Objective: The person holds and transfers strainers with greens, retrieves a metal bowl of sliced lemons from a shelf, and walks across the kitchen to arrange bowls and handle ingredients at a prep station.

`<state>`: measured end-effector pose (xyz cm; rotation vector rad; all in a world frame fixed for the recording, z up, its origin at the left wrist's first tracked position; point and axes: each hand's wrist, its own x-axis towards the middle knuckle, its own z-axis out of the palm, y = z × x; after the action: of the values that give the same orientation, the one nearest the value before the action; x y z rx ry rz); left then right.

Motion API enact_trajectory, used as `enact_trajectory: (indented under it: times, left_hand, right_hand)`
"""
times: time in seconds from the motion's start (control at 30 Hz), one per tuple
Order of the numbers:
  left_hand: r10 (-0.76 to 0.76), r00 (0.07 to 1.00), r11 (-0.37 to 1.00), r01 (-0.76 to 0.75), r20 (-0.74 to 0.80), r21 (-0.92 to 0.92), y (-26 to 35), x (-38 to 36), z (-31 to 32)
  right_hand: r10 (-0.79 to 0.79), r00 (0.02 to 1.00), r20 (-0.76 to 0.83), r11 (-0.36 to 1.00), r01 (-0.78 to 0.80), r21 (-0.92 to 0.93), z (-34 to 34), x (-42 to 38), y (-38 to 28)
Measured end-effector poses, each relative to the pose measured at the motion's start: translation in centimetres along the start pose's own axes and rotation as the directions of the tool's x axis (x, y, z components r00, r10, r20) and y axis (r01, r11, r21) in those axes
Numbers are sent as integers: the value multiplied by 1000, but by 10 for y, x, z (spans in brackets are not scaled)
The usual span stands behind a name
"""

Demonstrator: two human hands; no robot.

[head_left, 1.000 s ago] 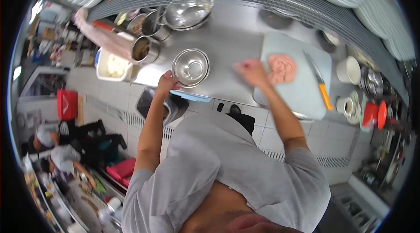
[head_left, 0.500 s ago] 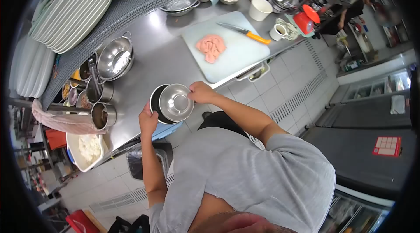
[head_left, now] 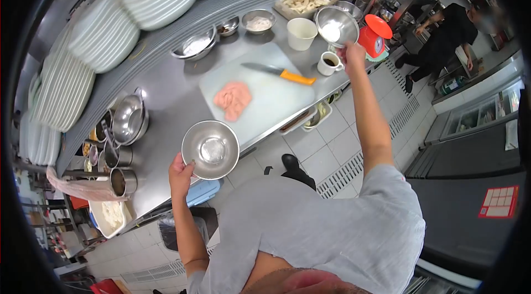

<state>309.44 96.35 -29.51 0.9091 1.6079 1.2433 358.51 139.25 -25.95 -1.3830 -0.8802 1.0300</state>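
My left hand (head_left: 180, 174) grips the rim of a steel bowl (head_left: 213, 150), its thumb over the edge. That bowl is held at the near edge of the counter, with its inside facing up. My right arm is stretched out to the far right, and my right hand (head_left: 352, 54) pinches the rim of a second steel bowl (head_left: 338, 24). This bowl is beside the red kitchen scale (head_left: 378, 34), near a white tub (head_left: 302, 34) and a cup of dark liquid (head_left: 329, 63). Raw pale pink meat (head_left: 233, 100) lies on the white cutting board (head_left: 265, 106).
A knife with an orange handle (head_left: 297, 77) rests on the board. Stacked plates (head_left: 105, 34) line the shelf above. Steel bowls (head_left: 130, 120) and pots stand at the left, and a tray of pale sliced food (head_left: 306, 2) at the back. A person in black (head_left: 451, 31) stands far right.
The two bowls were together in front of me. My right hand has carried the upper one away to the far right, while my left hand keeps the other. The view has also shifted.
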Motion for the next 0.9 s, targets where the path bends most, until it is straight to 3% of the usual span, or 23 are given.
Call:
enact_trajectory:
  times: [0.07, 0.1, 0.13, 0.17, 0.2, 0.27, 0.3, 0.33, 0.37, 0.4, 0.47, 0.53, 0.57, 0.6, 0.63, 0.73, 0.8, 0.9]
  left_hand:
    - [-12, 1000, 1000, 12, 4, -13, 13, 27, 40]
    - [-22, 1000, 1000, 22, 7, -4, 24, 40, 61]
    - [-34, 999, 999, 34, 10, -2, 35, 55, 88]
    - [-46, 999, 999, 46, 9, -7, 45, 70, 115]
    - [-26, 1000, 999, 26, 8, -24, 55, 85, 141]
    - [9, 1000, 999, -8, 13, -52, 77, 114, 185]
    - [-13, 999, 999, 15, 44, -38, 87, 131, 201]
    - [-33, 997, 999, 35, 76, -23, 95, 149, 216]
    - [-53, 993, 999, 54, 106, -8, 105, 165, 229]
    - [-12, 992, 1000, 9, 122, 20, 118, 179, 248]
    - [69, 986, 994, -81, 152, 79, 152, 200, 290]
    - [107, 976, 951, -156, 191, 265, 179, 223, 324]
    - [118, 970, 972, -156, 212, 175, 191, 225, 340]
    - [137, 964, 984, -159, 230, 81, 203, 227, 354]
    - [157, 957, 987, -159, 244, -14, 210, 228, 361]
    - [131, 925, 991, -126, 356, -37, 204, 210, 354]
    - [145, 899, 985, -172, 413, 30, 178, 188, 337]
    - [111, 897, 989, -144, 427, 45, 138, 134, 304]
  right_hand:
    - [-19, 1000, -7, 995, 20, 99, -5, 81, -21]
    - [6, 999, -46, 972, 5, 236, 0, 133, -15]
    - [114, 993, -43, 975, -103, 198, 1, 156, -26]
    - [201, 980, 5, 953, -197, 232, 9, 178, -28]
    - [239, 950, 198, 959, -263, 105, 10, 195, -24]
    - [275, 900, 339, 961, -266, -75, 33, 149, -40]
    - [269, 806, 527, 936, -90, -340, 33, 136, -29]
    - [205, 764, 612, 938, 25, -345, 38, 103, -9]
    - [207, 663, 719, 951, 36, -306, 33, 61, 4]
    - [319, 622, 715, 924, -35, -381, 28, 10, -14]
    - [262, 595, 760, 943, 11, -334, 9, -39, -14]
    - [198, 785, 588, 959, -32, -281, -2, -19, -14]
    - [220, 823, 523, 960, -86, -268, -6, 18, 3]
    - [103, 880, 463, 977, -2, -214, -13, 46, -4]
    - [62, 938, 341, 993, -25, -112, -13, 81, -2]
    - [121, 974, 193, 979, -149, 138, -18, 176, -33]
    - [253, 904, 345, 931, -324, 167, -29, 208, -61]
    - [129, 873, 470, 970, -211, 124, -26, 174, -91]
